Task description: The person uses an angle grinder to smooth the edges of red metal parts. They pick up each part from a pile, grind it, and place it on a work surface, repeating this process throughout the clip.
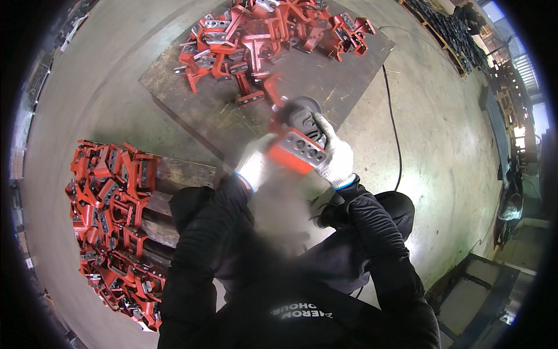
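Observation:
A red metal bracket (293,163) with a bare grey face pierced by several round holes is held between my two white-gloved hands, above my knees. My left hand (254,161) grips its left end and looks slightly blurred. At the right end my right hand (337,154) is closed on the bracket, one finger stretching up beside a dark angle grinder (303,119). The grinder sits just beyond the bracket at the near edge of the metal table; whether that finger touches it I cannot tell. A blurred red bracket (273,90) lies just left of the grinder.
Many red brackets (256,49) are heaped on the far part of the low metal table (192,110). To my left, more brackets (110,203) cover a wooden pallet (186,173). A black cable (393,125) runs over the floor to the right. Haze hangs below my hands.

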A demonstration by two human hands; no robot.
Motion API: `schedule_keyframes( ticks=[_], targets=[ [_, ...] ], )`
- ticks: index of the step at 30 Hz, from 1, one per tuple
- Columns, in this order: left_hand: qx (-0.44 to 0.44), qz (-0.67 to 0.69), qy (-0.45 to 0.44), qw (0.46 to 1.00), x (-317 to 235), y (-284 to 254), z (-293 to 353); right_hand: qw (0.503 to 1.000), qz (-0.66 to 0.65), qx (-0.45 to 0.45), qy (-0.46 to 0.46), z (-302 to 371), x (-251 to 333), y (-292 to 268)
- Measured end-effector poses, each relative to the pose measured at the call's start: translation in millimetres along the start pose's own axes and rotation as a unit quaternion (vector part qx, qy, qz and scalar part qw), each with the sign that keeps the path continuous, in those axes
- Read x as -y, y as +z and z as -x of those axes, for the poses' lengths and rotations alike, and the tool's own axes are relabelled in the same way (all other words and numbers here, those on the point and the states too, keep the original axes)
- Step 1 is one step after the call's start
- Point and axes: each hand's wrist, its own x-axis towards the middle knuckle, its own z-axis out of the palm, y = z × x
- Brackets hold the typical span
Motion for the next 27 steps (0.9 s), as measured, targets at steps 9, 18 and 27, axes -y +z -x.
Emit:
schedule_keyframes(
  ticks=[9,18,27],
  targets=[
    [-0.013,-0.299,0.144,0.943,-9,-20,-3,0.972,-0.200,-0.026,0.120,-6,-8,-5],
    [0.000,-0.430,0.212,0.878,3,-32,-8,0.911,-0.338,0.030,0.235,-19,4,-19],
    [-0.136,-0.188,0.133,0.964,-21,-23,-28,0.917,-0.309,0.001,0.251,-2,-21,-22]
  ],
)
